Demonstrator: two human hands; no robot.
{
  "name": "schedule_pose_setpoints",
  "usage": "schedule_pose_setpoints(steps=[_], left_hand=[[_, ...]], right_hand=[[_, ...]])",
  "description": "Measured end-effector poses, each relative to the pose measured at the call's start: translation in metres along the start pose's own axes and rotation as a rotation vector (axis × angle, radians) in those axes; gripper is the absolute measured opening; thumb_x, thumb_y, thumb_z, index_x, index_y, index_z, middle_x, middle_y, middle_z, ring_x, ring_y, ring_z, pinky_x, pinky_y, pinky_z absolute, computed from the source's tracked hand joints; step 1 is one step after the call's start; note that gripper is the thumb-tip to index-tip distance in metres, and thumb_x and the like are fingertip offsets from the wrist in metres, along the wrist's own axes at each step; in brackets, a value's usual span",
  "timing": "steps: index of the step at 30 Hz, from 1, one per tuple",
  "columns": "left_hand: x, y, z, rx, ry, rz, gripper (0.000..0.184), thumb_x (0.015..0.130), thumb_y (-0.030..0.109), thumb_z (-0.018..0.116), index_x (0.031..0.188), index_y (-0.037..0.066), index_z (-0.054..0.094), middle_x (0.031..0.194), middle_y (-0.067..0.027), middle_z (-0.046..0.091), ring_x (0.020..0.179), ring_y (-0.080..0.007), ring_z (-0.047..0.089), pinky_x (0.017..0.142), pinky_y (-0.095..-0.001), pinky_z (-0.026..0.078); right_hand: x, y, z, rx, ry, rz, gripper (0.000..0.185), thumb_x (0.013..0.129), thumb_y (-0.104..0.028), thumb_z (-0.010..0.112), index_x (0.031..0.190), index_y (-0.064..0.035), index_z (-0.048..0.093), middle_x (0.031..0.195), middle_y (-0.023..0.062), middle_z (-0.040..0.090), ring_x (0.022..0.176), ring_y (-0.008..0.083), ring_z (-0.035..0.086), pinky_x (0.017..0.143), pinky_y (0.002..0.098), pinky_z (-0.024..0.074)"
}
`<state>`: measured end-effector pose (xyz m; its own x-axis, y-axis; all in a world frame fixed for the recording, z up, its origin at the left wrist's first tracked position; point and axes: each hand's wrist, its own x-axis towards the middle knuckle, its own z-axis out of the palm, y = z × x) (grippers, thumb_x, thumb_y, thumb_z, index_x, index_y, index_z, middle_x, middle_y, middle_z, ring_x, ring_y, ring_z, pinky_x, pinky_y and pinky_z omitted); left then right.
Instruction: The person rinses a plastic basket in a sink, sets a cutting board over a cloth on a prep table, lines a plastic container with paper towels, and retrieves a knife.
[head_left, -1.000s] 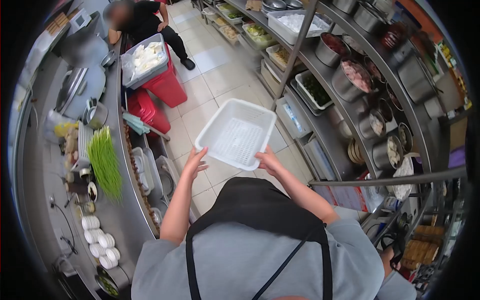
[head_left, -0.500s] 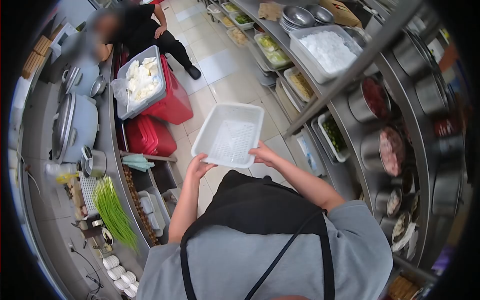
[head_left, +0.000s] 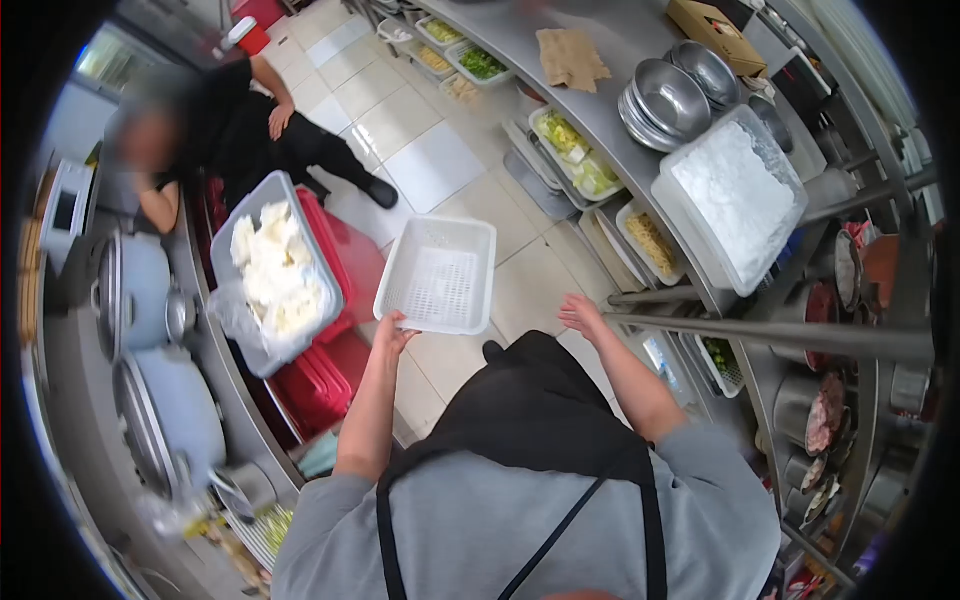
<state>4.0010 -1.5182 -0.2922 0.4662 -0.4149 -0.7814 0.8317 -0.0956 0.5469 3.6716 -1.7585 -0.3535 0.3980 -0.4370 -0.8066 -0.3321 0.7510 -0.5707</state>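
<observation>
A white plastic basket (head_left: 440, 278) with a perforated bottom hangs over the tiled floor in front of me. My left hand (head_left: 394, 332) grips its near left corner, thumb over the rim. My right hand (head_left: 582, 316) is off the basket, to its right, with the fingers spread and nothing in them. Left of the basket, a grey tub (head_left: 326, 300) of white chunks and a plastic bag rests on top of a red bin (head_left: 350, 255).
A person in black (head_left: 250, 130) leans on the left counter beyond the tub. Large lidded pots (head_left: 170, 420) line that counter. On the right, a steel shelf (head_left: 590, 115) carries metal bowls (head_left: 672, 98) and a white tub of ice-like material (head_left: 738, 200); a metal rail (head_left: 760, 335) crosses nearby.
My right hand has let go of the basket and moved right. My left hand still holds the basket. The view has shifted forward, bringing the grey tub, the person and the metal bowls closer.
</observation>
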Motion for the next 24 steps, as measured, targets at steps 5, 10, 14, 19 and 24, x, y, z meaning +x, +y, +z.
schedule_pose_setpoints(steps=[5,10,14,19,24], left_hand=[[0.138,0.06,0.042,0.061,0.032,-0.025,0.058,0.063,0.002,0.043,0.118,-0.004,0.027,0.11,-0.024,0.039,0.095,-0.0436,0.046,0.065,-0.0526,0.05],[0.216,0.099,0.092,-0.049,0.06,-0.07,0.058,0.063,0.001,0.043,0.118,-0.004,0.025,0.113,-0.0241,0.035,0.102,-0.0443,0.041,0.077,-0.0569,0.044],[0.249,0.124,0.123,-0.061,0.061,-0.071,0.061,0.063,0.0,0.043,0.12,-0.004,0.022,0.114,-0.0235,0.035,0.102,-0.0425,0.042,0.083,-0.0531,0.042],[0.308,0.147,0.133,0.023,0.075,-0.132,0.059,0.063,0.0,0.045,0.119,-0.003,0.027,0.114,-0.0188,0.039,0.103,-0.0367,0.044,0.085,-0.0482,0.043],[0.35,0.171,0.129,0.151,0.022,-0.149,0.06,0.064,0.0,0.045,0.121,-0.002,0.027,0.115,-0.018,0.04,0.102,-0.0338,0.046,0.081,-0.0456,0.047]], right_hand=[[0.106,0.011,-0.012,-0.136,0.138,0.095,0.03,0.078,-0.029,0.052,0.1,-0.0087,0.052,0.079,0.0057,0.055,0.07,0.0163,0.056,0.061,0.0296,0.0462],[0.207,-0.022,0.045,-0.73,0.18,-0.013,0.031,0.071,-0.027,0.056,0.094,-0.0057,0.058,0.079,0.0114,0.059,0.077,0.0226,0.058,0.068,0.033,0.0467],[0.272,-0.115,0.111,-0.915,0.218,-0.142,0.047,0.07,-0.026,0.058,0.109,-0.0012,0.05,0.107,0.0204,0.052,0.1,0.0325,0.05,0.085,0.0369,0.0403],[0.382,-0.192,0.119,-0.907,0.763,-0.383,0.047,0.074,-0.018,0.053,0.116,0.0015,0.042,0.119,0.0234,0.041,0.111,0.0364,0.038,0.094,0.0404,0.0312],[0.489,-0.197,0.077,-0.909,0.911,-0.248,0.044,0.074,-0.017,0.051,0.116,-0.0035,0.042,0.119,0.0205,0.042,0.111,0.035,0.039,0.092,0.0455,0.0303]])
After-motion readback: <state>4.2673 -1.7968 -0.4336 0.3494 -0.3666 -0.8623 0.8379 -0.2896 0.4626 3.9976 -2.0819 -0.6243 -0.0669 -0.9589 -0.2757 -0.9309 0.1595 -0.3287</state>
